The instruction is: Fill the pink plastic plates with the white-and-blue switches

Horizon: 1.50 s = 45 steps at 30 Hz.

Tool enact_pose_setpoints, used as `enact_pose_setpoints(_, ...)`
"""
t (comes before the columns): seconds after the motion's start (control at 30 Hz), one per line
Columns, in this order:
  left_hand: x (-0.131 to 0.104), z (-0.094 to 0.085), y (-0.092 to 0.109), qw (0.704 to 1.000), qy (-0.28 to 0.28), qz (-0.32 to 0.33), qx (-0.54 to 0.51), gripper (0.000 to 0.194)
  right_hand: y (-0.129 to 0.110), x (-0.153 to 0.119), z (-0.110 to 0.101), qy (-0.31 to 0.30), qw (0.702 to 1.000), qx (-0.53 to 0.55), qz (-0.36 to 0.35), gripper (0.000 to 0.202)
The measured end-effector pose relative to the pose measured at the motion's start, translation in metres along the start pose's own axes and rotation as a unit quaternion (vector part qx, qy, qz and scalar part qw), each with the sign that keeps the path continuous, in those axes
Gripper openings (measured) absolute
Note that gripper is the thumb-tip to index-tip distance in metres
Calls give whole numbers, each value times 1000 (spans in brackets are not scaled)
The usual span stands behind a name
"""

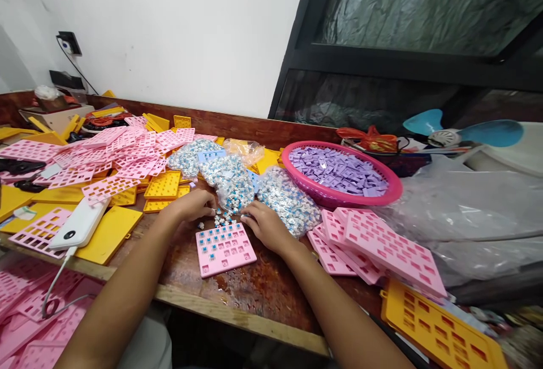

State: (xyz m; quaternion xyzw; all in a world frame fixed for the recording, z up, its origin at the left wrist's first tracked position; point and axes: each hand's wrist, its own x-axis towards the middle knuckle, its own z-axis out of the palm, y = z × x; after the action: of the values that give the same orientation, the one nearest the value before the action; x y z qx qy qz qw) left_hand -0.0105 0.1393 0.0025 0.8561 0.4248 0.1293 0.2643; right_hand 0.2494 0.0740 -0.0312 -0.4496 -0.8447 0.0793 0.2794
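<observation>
A pink keyboard plate (231, 260) lies flat near the table's front edge. Blue-and-white keyboard switches (216, 237) sit in its upper-left cutouts; other cutouts hold none. Just behind it, loose switches (224, 219) spill from a clear bag of switches (231, 179). My left hand (195, 206) is at the left of this spill, its fingers curled in; what they may hold is too small to make out. On the other side, my right hand (267, 224) rests with fingers bent and slightly apart, the tips beside the loose switches. Nothing shows between them.
Another switch bag (286, 199) and a magenta basket (392, 191) of purple pieces stand to the right. Pink plates (390, 244) and a yellow plate (445, 329) are stacked nearer. Leftward are heaped pink plates (114, 151), yellow trays (163, 185) and a cabled white power bank (80, 224).
</observation>
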Motion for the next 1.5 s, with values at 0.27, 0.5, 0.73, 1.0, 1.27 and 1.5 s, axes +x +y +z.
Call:
enact_pose_setpoints(0.27, -59, 9, 70, 995, 59, 29, 72, 19, -21, -8, -1, -49, 996, 66, -33, 9)
enact_pose_setpoints(0.5, -87, 68, 86, 966, 70, -1, 247, 20, -11, -8, 4, -65, 995, 73, -33, 9)
enact_pose_setpoints(0.73, -87, 79, 78, 959, 86, 6, 270, 19, -12, -8, 3, -74, 993, 84, -43, 14)
enact_pose_setpoints(1.0, -93, 84, 75, 953, 103, -3, 284, 16, -13, -7, 6, -77, 989, 122, -28, 13)
enact_pose_setpoints(1.27, -94, 82, 79, 961, 133, -31, 239, 19, -11, -5, 6, -88, 985, 149, -4, 11)
enact_pose_setpoints(1.5, -86, 86, 86, 953, 114, -44, 278, 16, -13, -6, 5, -86, 990, 112, -13, 9)
